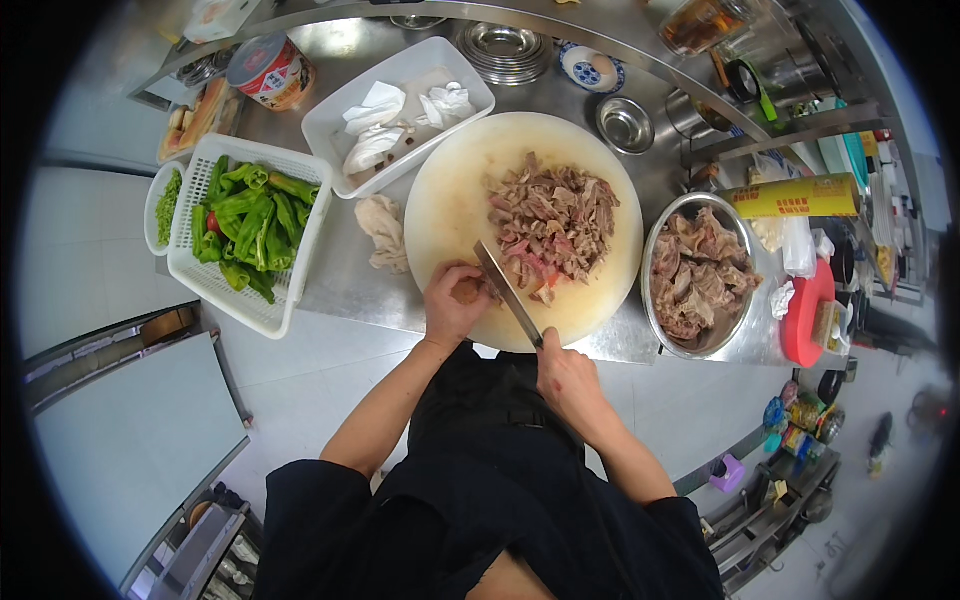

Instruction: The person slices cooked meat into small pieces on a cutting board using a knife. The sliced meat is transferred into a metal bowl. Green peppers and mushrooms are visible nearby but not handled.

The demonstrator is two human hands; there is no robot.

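My right hand (568, 375) is closed round the handle of a kitchen knife (510, 296), whose blade points up and left over the near part of a round cutting board (450, 187). At the board's near left edge my left hand (455, 300) curls its fingers round a brownish piece of meat (466, 291), beside the blade. A heap of sliced cooked meat (555, 217) lies on the board, right of the knife tip. To the right of the board, an oval metal bowl (651, 300) holds larger chunks of meat (697, 270).
Left stand a white basket (300, 292) of green peppers (255, 217) and a plastic tub (322, 139) with crumpled tissues. A cloth (381, 229) touches the board's left side. Beyond are a small metal bowl (625, 125) and stacked metal dishes (504, 49); a red lid-like object (806, 315) lies far right.
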